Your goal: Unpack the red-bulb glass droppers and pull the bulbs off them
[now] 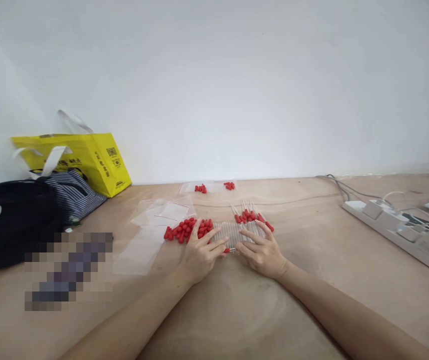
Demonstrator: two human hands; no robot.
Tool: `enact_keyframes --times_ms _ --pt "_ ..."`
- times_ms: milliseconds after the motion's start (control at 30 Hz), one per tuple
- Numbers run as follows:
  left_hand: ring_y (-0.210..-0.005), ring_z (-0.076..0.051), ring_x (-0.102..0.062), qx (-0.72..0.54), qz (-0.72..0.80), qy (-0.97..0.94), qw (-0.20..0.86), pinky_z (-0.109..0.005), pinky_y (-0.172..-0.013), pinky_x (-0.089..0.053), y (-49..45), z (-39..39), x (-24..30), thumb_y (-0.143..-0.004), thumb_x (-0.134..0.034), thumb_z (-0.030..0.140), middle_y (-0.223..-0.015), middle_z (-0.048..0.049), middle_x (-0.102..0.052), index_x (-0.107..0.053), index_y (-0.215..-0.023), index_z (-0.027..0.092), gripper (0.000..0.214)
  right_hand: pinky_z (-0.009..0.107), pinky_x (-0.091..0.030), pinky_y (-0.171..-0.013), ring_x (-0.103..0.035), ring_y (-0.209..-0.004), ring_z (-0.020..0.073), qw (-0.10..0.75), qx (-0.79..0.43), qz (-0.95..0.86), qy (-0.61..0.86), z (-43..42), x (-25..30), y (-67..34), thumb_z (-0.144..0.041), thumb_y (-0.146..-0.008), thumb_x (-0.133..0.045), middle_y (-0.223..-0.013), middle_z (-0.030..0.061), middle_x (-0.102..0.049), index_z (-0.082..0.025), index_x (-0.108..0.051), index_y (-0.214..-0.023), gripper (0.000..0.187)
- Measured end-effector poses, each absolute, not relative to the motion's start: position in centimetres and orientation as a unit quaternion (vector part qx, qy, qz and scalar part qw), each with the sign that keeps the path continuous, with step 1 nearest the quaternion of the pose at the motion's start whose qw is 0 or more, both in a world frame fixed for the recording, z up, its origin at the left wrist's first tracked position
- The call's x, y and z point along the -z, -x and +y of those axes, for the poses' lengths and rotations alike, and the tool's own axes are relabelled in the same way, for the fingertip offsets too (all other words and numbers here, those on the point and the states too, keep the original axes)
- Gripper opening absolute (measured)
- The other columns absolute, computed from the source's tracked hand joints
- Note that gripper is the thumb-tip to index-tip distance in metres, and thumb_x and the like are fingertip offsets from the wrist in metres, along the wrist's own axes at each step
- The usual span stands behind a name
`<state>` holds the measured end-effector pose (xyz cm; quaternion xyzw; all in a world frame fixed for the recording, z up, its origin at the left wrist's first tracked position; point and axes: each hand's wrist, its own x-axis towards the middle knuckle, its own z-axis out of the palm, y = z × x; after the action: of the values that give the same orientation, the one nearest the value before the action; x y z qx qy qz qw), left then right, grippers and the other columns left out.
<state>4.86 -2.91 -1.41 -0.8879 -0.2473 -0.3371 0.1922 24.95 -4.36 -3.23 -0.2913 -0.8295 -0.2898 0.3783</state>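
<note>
Both my hands work low over the table, at the near edge of a row of clear dropper tubes. My left hand pinches a red rubber bulb between thumb and fingers, partly hidden by them. My right hand is closed on the end of a clear dropper tube, which meets the bulb between the hands. Beside my left fingers lies a pile of loose red bulbs. Past the row, several droppers with red bulbs lie with their thin tips pointing away.
Clear plastic bags lie left of the bulbs; a bag of droppers is near the wall. At left are a yellow bag, a black bag and a blurred-out item. A white power strip with cables stands right.
</note>
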Motion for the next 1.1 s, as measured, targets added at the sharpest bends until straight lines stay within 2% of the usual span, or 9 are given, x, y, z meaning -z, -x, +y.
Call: enact_keyframes --times_ms 333,533,967,1100 --pt "-0.095 -0.018 -0.058 0.362 -0.237 0.885 0.174 -0.057 -0.103 -0.003 -4.9 -2.91 1.43 -0.084 -0.047 0.023 -0.091 0.0058 -0.068 -0.064 -0.079 0.024 0.018 0.045 -0.014 -0.103 -0.056 -0.095 0.0139 0.389 0.289 -0.827 0.284 -3.97 3.71 -25.01 -0.013 -0.08 -0.048 -0.065 -0.0038 -0.066 -0.02 -0.059 -0.083 0.013" --pt "-0.094 -0.018 -0.059 0.372 -0.241 0.882 0.157 -0.055 -0.104 -0.008 -4.83 -2.91 1.48 -0.084 -0.046 0.023 -0.088 0.0054 -0.069 -0.064 -0.081 0.024 0.019 0.045 -0.015 -0.103 -0.057 -0.094 0.0137 0.394 0.281 -0.827 0.288 -3.96 3.64 -24.98 -0.017 -0.081 -0.049 -0.066 -0.0042 -0.066 -0.021 -0.059 -0.082 0.01" --pt "-0.093 -0.018 -0.059 0.377 -0.253 0.876 0.162 -0.053 -0.101 -0.013 -4.86 -3.12 1.46 -0.084 -0.044 0.019 -0.088 0.0039 -0.069 -0.063 -0.077 0.023 0.021 0.044 -0.015 -0.101 -0.057 -0.092 0.014 0.396 0.265 -0.824 0.306 -4.03 3.69 -24.99 -0.014 -0.08 -0.048 -0.066 -0.0036 -0.066 -0.022 -0.059 -0.082 0.014" --pt "-0.093 -0.019 -0.059 0.375 -0.262 0.873 0.169 -0.054 -0.1 -0.015 -4.6 -3.25 1.07 -0.084 -0.042 0.016 -0.089 0.0026 -0.069 -0.063 -0.078 0.023 0.023 0.042 -0.019 -0.098 -0.058 -0.089 0.0142 0.403 0.251 -0.82 0.32 -4.22 3.19 -25.55 -0.014 -0.08 -0.047 -0.066 -0.003 -0.066 -0.021 -0.059 -0.08 0.014"
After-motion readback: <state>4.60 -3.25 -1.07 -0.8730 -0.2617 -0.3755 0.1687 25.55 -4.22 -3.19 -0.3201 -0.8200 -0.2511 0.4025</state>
